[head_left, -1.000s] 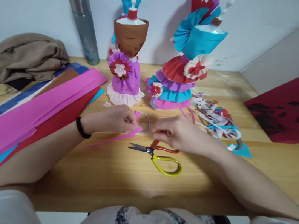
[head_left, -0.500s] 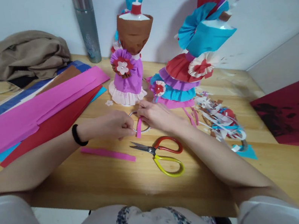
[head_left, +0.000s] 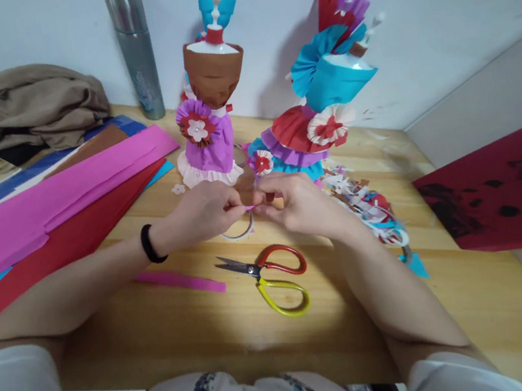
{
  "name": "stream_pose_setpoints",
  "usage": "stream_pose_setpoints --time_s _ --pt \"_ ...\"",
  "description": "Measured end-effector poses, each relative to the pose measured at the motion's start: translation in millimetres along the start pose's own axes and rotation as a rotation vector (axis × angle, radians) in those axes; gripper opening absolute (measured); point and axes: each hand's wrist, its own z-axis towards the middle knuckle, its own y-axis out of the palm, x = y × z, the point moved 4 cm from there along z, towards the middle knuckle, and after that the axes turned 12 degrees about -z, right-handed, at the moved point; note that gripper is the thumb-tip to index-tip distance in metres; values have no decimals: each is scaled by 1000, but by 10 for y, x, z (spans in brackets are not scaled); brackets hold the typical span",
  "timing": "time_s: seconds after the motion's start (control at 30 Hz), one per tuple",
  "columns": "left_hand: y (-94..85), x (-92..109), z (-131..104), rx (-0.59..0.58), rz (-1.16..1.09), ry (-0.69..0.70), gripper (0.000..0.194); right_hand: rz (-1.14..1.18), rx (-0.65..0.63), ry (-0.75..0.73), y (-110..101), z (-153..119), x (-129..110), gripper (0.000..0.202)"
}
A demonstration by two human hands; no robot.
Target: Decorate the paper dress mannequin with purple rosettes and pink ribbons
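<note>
My left hand (head_left: 204, 213) and my right hand (head_left: 295, 206) meet over the middle of the table. Between their fingertips stretches a small pink paper strip (head_left: 251, 208), pinched at both ends and mostly hidden by the fingers. Just below them a roll of tape (head_left: 239, 231) lies flat on the wood. Nearer to me rest scissors (head_left: 252, 270) with one red and one yellow handle, blades slightly apart. Left of the blades is a longer pink paper strip (head_left: 182, 281).
Behind my hands stand two paper-dressed figures, one with a brown top (head_left: 215, 73), one with a blue top (head_left: 342, 82). Coloured paper sheets (head_left: 64, 188) cover the left side. Paper scraps (head_left: 377, 213) lie at right. A bottle (head_left: 143, 75) and brown cloth (head_left: 33, 107) are at the back.
Both hands have lifted off the tape roll, which now lies free on the table. The small pink strip has come up with them and is stretched between the fingertips. The view has shifted slightly.
</note>
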Motion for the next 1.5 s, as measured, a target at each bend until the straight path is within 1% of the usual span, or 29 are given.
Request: stream_pose_setpoints --time_s 0.03,0.07,0.13,0.2,0.27,0.33,0.47,0.53,0.63,0.67,0.73,0.87,0.97,1.07,1.27,1.37,1.5 --pt "-2 -17 -1 -8 -84 -25 31 65 -2 10 -38 -17 21 4" --pt "4 -45 -5 -45 -206 -73 29 139 -8 23 -73 -34 46 7" --pt "30 -97 -26 -154 -498 -181 25 296 -32 54 -129 -71 96 23" --pt "44 -125 -53 -220 -730 -248 25 437 -66 94 -147 -101 133 36" --pt "56 -137 -71 -244 -865 -268 22 563 -90 141 -125 -117 151 40" --pt "80 -147 -80 -255 -939 -285 20 664 -89 194 -78 -116 159 37" --pt "135 -167 -84 -272 -974 -322 24 793 -62 249 15 -91 151 27" --pt "153 -166 -83 -283 -960 -313 34 827 -58 251 41 -85 137 27" --pt "169 -132 -75 -275 -939 -256 49 840 -56 244 57 -86 106 27" --pt "175 -116 -73 -268 -936 -245 49 839 -57 240 58 -88 92 27" --pt "193 -91 -74 -262 -933 -250 42 844 -62 231 59 -92 65 27" --pt "219 -55 -88 -295 -950 -254 32 893 -50 203 44 -92 45 25" --pt "212 -36 -99 -325 -961 -234 31 922 -49 164 31 -90 54 24" --pt "199 -18 -105 -326 -955 -231 28 913 -50 147 16 -93 75 25" --pt "221 -1 -107 -294 -989 -290 24 865 -32 153 -16 -92 109 26" --pt "230 11 -112 -284 -1001 -300 25 906 -34 124 -7 -84 120 25" --pt "226 20 -117 -274 -973 -271 28 979 -41 103 38 -90 160 26"
